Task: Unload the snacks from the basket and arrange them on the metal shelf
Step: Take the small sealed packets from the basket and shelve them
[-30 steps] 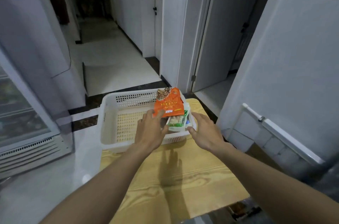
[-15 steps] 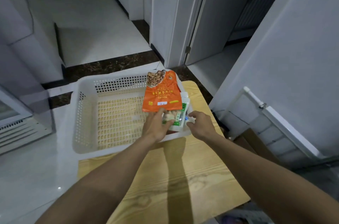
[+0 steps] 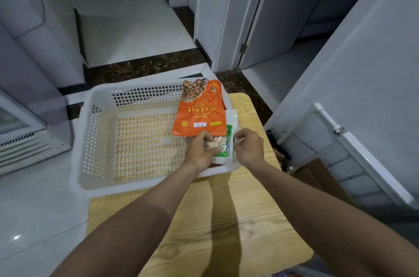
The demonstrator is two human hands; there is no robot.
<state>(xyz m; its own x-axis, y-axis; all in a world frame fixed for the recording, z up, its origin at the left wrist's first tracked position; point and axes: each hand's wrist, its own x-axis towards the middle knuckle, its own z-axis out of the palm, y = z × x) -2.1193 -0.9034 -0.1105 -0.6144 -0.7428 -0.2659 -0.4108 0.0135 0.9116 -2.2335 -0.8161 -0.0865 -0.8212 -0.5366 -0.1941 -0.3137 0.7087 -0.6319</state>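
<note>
A white perforated plastic basket (image 3: 97, 140) sits on a small wooden table (image 3: 226, 220). At its right end an orange peanut bag (image 3: 199, 113) stands leaning on the basket wall, with a white-and-green snack pack (image 3: 227, 145) behind and below it. My left hand (image 3: 201, 149) grips the lower edge of the orange bag, its fingers curled over the bag and the pack. My right hand (image 3: 248, 147) pinches the right edge of the white-and-green pack. The rest of the basket floor is bare. No metal shelf is in view.
A grey wall panel with a white rail (image 3: 340, 131) stands close on the right. A cardboard box (image 3: 317, 177) lies on the floor by the table. A cooler's vent grille (image 3: 25, 147) is at the left. White tiled floor and a doorway (image 3: 283, 16) lie beyond.
The camera has moved closer and tilted down over the basket. Both hands have closed on the packs: the left now grips the orange bag's bottom, the right pinches the green pack's edge.
</note>
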